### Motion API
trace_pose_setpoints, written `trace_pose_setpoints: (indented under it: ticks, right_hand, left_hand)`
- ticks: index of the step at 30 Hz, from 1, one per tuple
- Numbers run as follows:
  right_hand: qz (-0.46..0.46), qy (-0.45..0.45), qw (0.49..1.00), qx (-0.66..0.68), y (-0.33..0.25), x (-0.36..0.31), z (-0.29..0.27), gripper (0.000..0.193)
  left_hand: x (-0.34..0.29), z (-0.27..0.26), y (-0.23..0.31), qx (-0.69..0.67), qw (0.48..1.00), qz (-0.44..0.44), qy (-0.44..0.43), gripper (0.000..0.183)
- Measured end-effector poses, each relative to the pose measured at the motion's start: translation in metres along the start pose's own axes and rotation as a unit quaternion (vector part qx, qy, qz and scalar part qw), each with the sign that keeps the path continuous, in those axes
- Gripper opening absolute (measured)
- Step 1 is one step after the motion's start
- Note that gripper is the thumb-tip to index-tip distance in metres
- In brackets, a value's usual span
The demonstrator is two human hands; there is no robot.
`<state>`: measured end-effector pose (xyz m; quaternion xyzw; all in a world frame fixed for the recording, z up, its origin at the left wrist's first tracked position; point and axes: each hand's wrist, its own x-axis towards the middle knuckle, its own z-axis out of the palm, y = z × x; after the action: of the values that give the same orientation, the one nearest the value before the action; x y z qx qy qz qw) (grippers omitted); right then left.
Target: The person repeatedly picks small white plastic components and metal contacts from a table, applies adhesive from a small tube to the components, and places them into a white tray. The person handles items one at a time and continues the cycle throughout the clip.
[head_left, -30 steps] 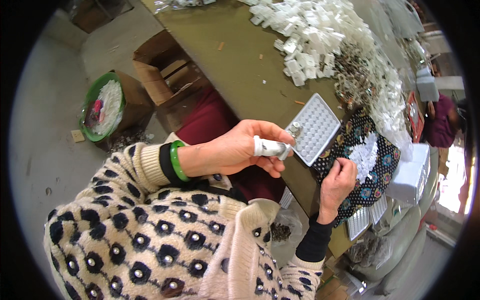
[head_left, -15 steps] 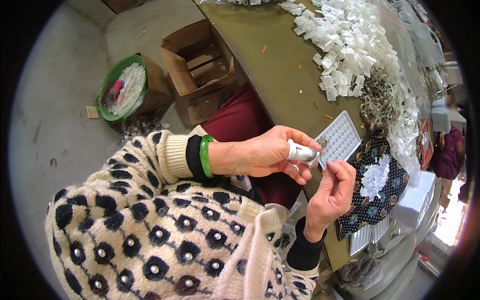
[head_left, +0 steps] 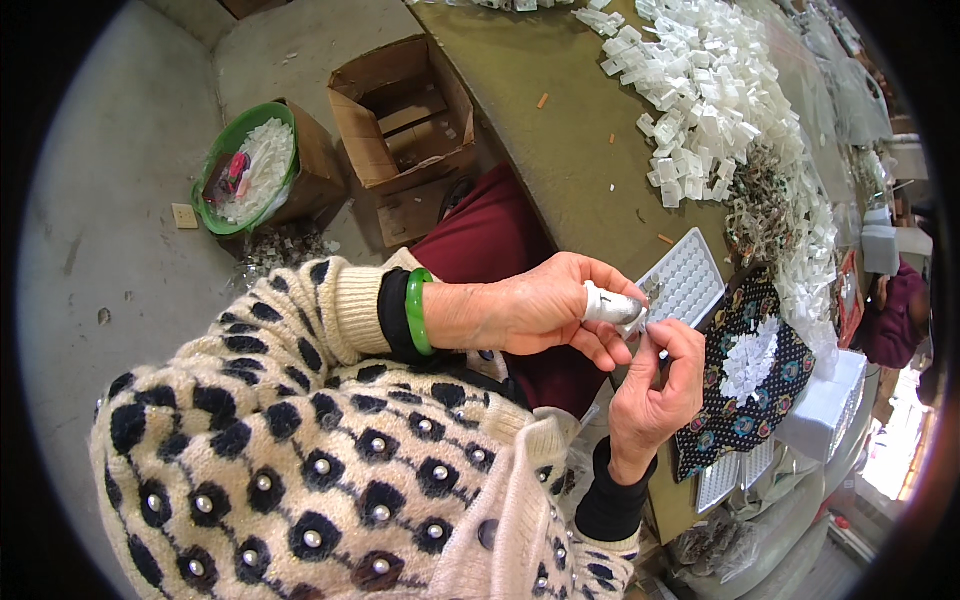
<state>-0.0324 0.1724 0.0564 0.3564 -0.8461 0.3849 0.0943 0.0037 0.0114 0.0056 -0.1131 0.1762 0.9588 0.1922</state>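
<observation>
My left hand (head_left: 535, 305), with a green bangle on its wrist, reaches in from the left with its fingers closed in a pinch. A white sleeve or wrap (head_left: 608, 304), grey toward its tip, seems to cover one of its digits. Beside that tip is a small whitish piece (head_left: 640, 323), too small to name. My right hand (head_left: 658, 395) pinches at the same spot with thumb and forefinger, fingertips nearly touching the left ones. What each hand grips is mostly hidden. Just beyond both hands lies a pale tray of small round pockets (head_left: 690, 278).
On the green table (head_left: 540, 60) sit a heap of clear plastic pieces (head_left: 690, 90), tangled small parts (head_left: 757, 210) and a patterned dark cloth (head_left: 775, 390) bearing white bits (head_left: 750, 358). An open carton (head_left: 400, 115) and a green-rimmed bin (head_left: 205, 205) stand on the floor. Another person (head_left: 893, 315) is at far right.
My right fingertips have moved up and left, closer to the left hand's fingertips. The whole view has shifted slightly.
</observation>
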Motion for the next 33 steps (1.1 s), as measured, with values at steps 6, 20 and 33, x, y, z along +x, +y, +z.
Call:
trace_pose_setpoints:
  ticks: [6,20,33]
  right_hand:
    - [0.002,-0.014,0.999,0.043,0.002,0.0,0.005,0.022]
    - [0.07,-0.09,0.981,0.155,0.013,0.005,-0.007,0.019]
    - [0.098,-0.097,0.99,0.023,0.066,0.062,-0.016,0.004]
  left_hand:
    - [-0.003,0.003,-0.001,0.073,0.996,0.022,0.04,0.024]
    - [-0.008,0.005,0.0,0.114,0.993,0.034,0.025,0.02]
    - [-0.001,0.007,0.01,0.087,0.994,0.062,0.026,0.023]
